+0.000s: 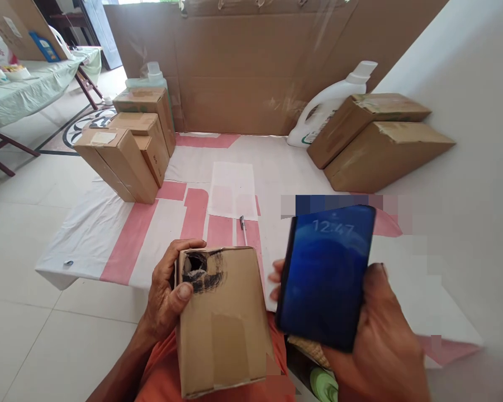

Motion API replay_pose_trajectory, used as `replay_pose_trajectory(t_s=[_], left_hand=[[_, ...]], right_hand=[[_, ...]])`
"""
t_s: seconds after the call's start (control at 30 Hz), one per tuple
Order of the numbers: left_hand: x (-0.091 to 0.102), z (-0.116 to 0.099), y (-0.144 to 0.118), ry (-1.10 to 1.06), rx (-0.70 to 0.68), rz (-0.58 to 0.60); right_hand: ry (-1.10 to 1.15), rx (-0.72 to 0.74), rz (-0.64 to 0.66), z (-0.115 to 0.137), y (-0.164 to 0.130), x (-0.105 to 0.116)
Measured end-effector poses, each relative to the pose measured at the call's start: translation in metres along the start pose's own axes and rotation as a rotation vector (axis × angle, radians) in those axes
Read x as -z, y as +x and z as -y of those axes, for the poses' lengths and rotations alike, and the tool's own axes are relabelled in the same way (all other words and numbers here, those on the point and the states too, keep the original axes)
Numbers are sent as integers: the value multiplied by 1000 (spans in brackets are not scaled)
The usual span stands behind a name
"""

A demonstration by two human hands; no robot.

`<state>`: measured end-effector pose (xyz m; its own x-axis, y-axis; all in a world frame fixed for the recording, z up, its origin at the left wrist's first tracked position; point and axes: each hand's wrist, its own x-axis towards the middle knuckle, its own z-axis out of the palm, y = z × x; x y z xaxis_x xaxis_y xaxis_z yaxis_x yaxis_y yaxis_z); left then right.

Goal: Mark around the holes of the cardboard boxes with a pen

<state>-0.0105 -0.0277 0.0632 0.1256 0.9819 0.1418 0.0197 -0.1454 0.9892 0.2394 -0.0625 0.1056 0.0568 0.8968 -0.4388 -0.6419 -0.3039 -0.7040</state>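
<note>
My left hand (167, 293) grips the left edge of a cardboard box (224, 329) that rests on my lap. Its thumb presses the front face, just below a torn hole ringed with black scribble near the top left corner. Brown tape runs down the box's lower middle. In my right hand (385, 329) is a smartphone (327, 276), held upright with its lit blue lock screen facing me and showing 12:47. The phone is to the right of the box, apart from it. Beyond the box, a pen (242, 226) lies by a white paper sheet (232, 190).
Several cardboard boxes (126, 162) stand at the table's left, a pale green bottle (154, 75) behind them. At right, two boxes (385, 159) lean near a white jug (333, 103). A cardboard panel (235, 67) closes the back. A green-topped bottle (323, 385) sits low by my leg.
</note>
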Motion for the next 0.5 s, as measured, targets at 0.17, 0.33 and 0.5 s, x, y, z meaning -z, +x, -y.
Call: replay_pose_trajectory(t_s=[0.17, 0.33, 0.5], left_hand=[[3, 3, 1, -40, 39, -5], [6, 4, 3, -66, 57, -16], [5, 8, 6, -104, 94, -71]], right_hand=[[-501, 317, -484, -18, 80, 70], [-727, 292, -541, -42, 109, 121], [-964, 331, -632, -45, 114, 141]])
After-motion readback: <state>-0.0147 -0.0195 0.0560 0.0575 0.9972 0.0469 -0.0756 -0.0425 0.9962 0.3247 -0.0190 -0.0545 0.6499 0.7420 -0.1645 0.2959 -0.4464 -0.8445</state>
